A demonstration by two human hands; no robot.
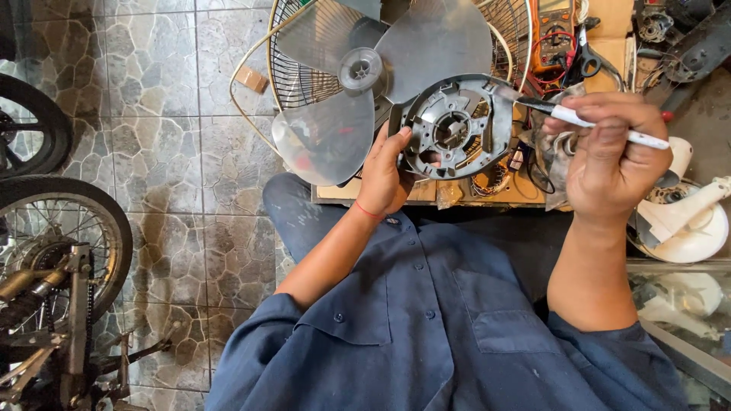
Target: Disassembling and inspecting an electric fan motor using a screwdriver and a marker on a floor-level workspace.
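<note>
My left hand point(384, 173) grips a round grey plastic fan motor housing point(455, 125) by its lower left rim and holds it up facing me. My right hand point(609, 152) is closed around a thin white-handled tool point(601, 125) with a dark tip. That tip reaches the housing's upper right edge. A red band sits on my left wrist. Behind the housing lies a translucent grey fan blade point(358, 76) on a wire fan guard point(304, 68).
A multimeter point(552, 30) and tangled wires lie on a wooden board beyond my hands. White fan body parts point(685, 217) sit at the right. Motorcycle wheels point(61, 236) and frame stand on the stone-tiled floor at the left. My blue shirt fills the bottom.
</note>
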